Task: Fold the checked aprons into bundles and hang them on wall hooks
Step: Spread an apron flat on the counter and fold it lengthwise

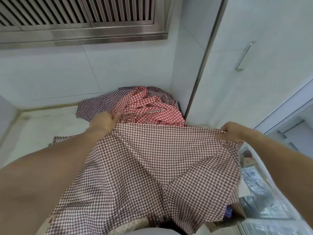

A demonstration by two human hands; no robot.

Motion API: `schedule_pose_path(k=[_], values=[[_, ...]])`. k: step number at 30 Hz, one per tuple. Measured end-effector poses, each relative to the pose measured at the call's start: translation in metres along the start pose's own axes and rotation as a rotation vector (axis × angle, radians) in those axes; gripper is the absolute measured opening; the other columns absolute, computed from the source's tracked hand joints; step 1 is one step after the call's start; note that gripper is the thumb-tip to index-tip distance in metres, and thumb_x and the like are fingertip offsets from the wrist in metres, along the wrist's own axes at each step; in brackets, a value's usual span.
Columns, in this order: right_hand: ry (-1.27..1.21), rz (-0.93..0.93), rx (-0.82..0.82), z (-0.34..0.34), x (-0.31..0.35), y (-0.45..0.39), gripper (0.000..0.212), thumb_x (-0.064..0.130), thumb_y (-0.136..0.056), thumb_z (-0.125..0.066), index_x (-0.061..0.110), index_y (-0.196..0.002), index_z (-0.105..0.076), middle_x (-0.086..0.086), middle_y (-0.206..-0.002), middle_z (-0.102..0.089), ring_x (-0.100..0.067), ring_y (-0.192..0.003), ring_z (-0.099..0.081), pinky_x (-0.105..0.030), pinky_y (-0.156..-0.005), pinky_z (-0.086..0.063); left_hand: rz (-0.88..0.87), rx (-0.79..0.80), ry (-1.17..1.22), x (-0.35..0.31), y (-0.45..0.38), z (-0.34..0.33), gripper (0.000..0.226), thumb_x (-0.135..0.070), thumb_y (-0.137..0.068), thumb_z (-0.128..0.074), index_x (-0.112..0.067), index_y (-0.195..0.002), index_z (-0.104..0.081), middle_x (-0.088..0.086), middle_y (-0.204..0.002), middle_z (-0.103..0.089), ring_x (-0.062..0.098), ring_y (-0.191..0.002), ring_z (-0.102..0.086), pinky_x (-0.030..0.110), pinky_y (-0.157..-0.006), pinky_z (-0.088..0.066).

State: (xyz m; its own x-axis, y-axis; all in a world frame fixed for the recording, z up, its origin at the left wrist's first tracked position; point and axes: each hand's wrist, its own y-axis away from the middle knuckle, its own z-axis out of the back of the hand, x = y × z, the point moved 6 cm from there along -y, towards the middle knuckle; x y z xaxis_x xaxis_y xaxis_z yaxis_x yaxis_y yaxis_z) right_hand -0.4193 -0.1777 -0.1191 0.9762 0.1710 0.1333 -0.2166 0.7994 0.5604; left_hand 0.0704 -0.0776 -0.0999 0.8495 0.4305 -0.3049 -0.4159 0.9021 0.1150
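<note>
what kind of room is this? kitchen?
Probably a commercial or home kitchen: a stainless slatted extractor hood overhead, white tiled walls, a pale counter, and a cabinet door with a metal handle. Checked aprons lie piled in the corner.

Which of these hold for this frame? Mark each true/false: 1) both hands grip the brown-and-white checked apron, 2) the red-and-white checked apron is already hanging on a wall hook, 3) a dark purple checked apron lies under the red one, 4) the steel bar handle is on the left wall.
1) Both the left hand and the right hand grip the top edge of the brown-and-white checked apron, spread between them. True.
2) The red-and-white checked apron hangs on a wall hook. False: it lies crumpled in the corner of the white countertop; no hook is in view.
3) A dark purple checked apron lies under the red one. True.
4) The steel bar handle is on the left wall. False: it is on the white panel at right.
</note>
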Motion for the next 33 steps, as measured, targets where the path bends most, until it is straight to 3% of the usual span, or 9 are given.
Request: schedule_pose_path(k=[7,12,14,17,20,23,27,31,33], values=[[-0.050,-0.136,-0.086,0.031,-0.052,0.008,0.033,0.041,-0.094,-0.064,0.012,-0.077,-0.066,-0.001,-0.078,-0.069,-0.015,-0.074,-0.062,-0.027,-0.065,-0.043,0.062,-0.083,-0.035,0.003,-0.005,0.006,0.078,-0.070,-0.094,-0.029,-0.005,-0.064,-0.061,0.010,-0.067,-0.060,0.026,-0.063,-0.056,0.031,-0.057,-0.039],[-0.617,-0.042,-0.153,0.040,-0.060,0.008,0.032,0.036,-0.080,-0.077,0.005,-0.085,-0.072,-0.007,-0.079,-0.073,-0.021,-0.076,-0.063,-0.031,-0.076,-0.052,0.135,-0.142,-0.083,0.014,-0.010,0.016,0.073,-0.063,-0.099,-0.031,-0.001,-0.087,-0.068,0.019,-0.094,-0.067,0.033,-0.085,-0.061,0.034,-0.068,-0.041],[-0.763,-0.026,-0.080,0.037,-0.058,0.009,0.039,0.039,-0.071,-0.076,0.002,-0.083,-0.069,-0.008,-0.073,-0.066,-0.021,-0.067,-0.056,-0.033,-0.070,-0.050,0.161,-0.175,-0.061,0.019,-0.012,0.019,0.073,-0.061,-0.100,-0.030,0.001,-0.091,-0.068,0.020,-0.099,-0.068,0.036,-0.092,-0.063,0.035,-0.070,-0.043],[-0.664,0.010,0.009,0.037,-0.043,0.004,0.040,0.044,-0.076,-0.073,0.007,-0.067,-0.061,-0.004,-0.060,-0.053,-0.017,-0.053,-0.040,-0.030,-0.060,-0.038,0.221,-0.248,0.003,0.021,-0.012,0.023,0.070,-0.054,-0.102,-0.031,0.005,-0.095,-0.068,0.027,-0.103,-0.067,0.040,-0.097,-0.063,0.041,-0.083,-0.048],[-0.490,0.015,-0.040,0.042,-0.034,-0.007,0.049,0.046,-0.084,-0.072,0.005,-0.065,-0.055,-0.009,-0.060,-0.051,-0.021,-0.054,-0.042,-0.031,-0.061,-0.039,0.219,-0.356,-0.043,0.005,-0.006,0.019,0.055,-0.044,-0.102,-0.037,0.004,-0.110,-0.061,0.028,-0.115,-0.061,0.042,-0.114,-0.052,0.051,-0.100,-0.036],[-0.386,-0.034,-0.112,0.045,-0.033,-0.017,0.046,0.042,-0.088,-0.072,0.001,-0.071,-0.057,-0.013,-0.066,-0.052,-0.024,-0.060,-0.047,-0.031,-0.059,-0.040,-0.129,-0.516,0.103,-0.040,0.020,0.013,0.028,-0.022,-0.092,-0.053,0.002,-0.105,-0.060,0.022,-0.104,-0.061,0.038,-0.100,-0.056,0.046,-0.087,-0.043],[-0.362,-0.116,-0.120,0.045,-0.038,-0.024,0.048,0.041,-0.087,-0.073,-0.006,-0.083,-0.064,-0.013,-0.067,-0.052,-0.024,-0.060,-0.047,-0.030,-0.056,-0.038,-0.483,-0.140,0.215,-0.099,0.068,-0.035,0.018,-0.023,-0.090,-0.059,-0.013,-0.105,-0.057,0.003,-0.094,-0.063,0.018,-0.080,-0.059,0.032,-0.071,-0.050],[-0.354,-0.168,-0.134,0.046,-0.047,-0.021,0.046,0.041,-0.090,-0.069,-0.001,-0.075,-0.059,-0.012,-0.066,-0.052,-0.023,-0.058,-0.043,-0.029,-0.055,-0.035,-0.594,0.148,-0.114,-0.108,0.088,-0.095,0.064,-0.043,-0.089,-0.063,-0.017,-0.143,-0.039,0.005,-0.139,-0.047,0.024,-0.128,-0.046,0.037,-0.111,-0.034],[-0.335,-0.183,-0.130,0.044,-0.050,-0.019,0.047,0.042,-0.094,-0.064,-0.001,-0.076,-0.058,-0.012,-0.068,-0.053,-0.023,-0.060,-0.044,-0.031,-0.058,-0.035,-0.513,0.128,-0.243,-0.097,0.082,-0.102,0.073,-0.043,-0.090,-0.062,-0.020,-0.149,-0.027,0.004,-0.148,-0.035,0.025,-0.139,-0.030,0.045,-0.119,-0.019]])
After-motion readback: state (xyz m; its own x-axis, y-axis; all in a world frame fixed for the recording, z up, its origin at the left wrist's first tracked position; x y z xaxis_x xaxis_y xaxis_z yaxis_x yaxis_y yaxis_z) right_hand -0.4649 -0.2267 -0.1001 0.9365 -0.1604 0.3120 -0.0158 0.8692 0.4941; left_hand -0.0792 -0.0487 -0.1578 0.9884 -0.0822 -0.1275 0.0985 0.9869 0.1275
